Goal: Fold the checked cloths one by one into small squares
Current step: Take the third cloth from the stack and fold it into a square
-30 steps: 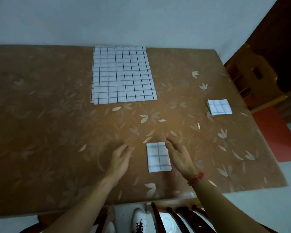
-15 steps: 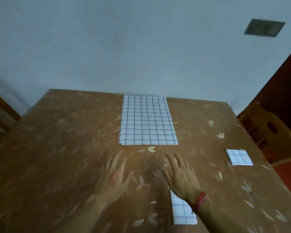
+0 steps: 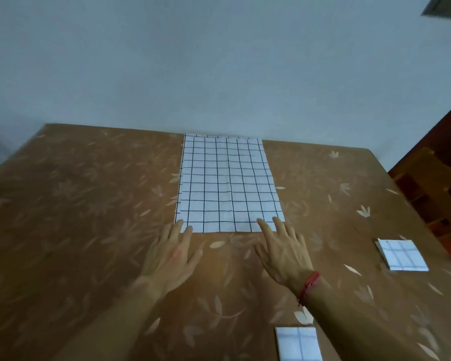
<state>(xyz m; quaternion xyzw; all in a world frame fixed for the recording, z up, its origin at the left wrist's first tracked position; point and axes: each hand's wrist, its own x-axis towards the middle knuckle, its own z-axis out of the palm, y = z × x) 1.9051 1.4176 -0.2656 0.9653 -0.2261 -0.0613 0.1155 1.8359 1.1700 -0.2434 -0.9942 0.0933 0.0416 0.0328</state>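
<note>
- We take the table (image 3: 89, 230) first: brown, leaf-patterned and seemingly glossy, set against a pale wall (image 3: 219, 74); on so smooth a top we judge a cloth could slide when pulled.
- The flat checked cloth (image 3: 227, 183) lies at the far middle of the table, its far edge at the wall and its near edge under our fingertips; offset ticks along its left edge hint at more layers beneath, though we cannot be sure.
- Our left hand (image 3: 169, 256) is spread, fingers straight, gripping nothing, its tips at the cloth's near left corner; our right hand (image 3: 284, 254) is likewise splayed and empty, its tips on the near right corner.
- The right folded square (image 3: 401, 256) sits well apart at the right; the near folded square (image 3: 297, 343) lies by our right forearm, where a sweeping arm could knock it.
- A red thread (image 3: 310, 285) circles the right wrist.
- What could go wrong: pinching two layers at once; lifting one corner ahead of the other, skewing the fold; dragging the pile askew.
</note>
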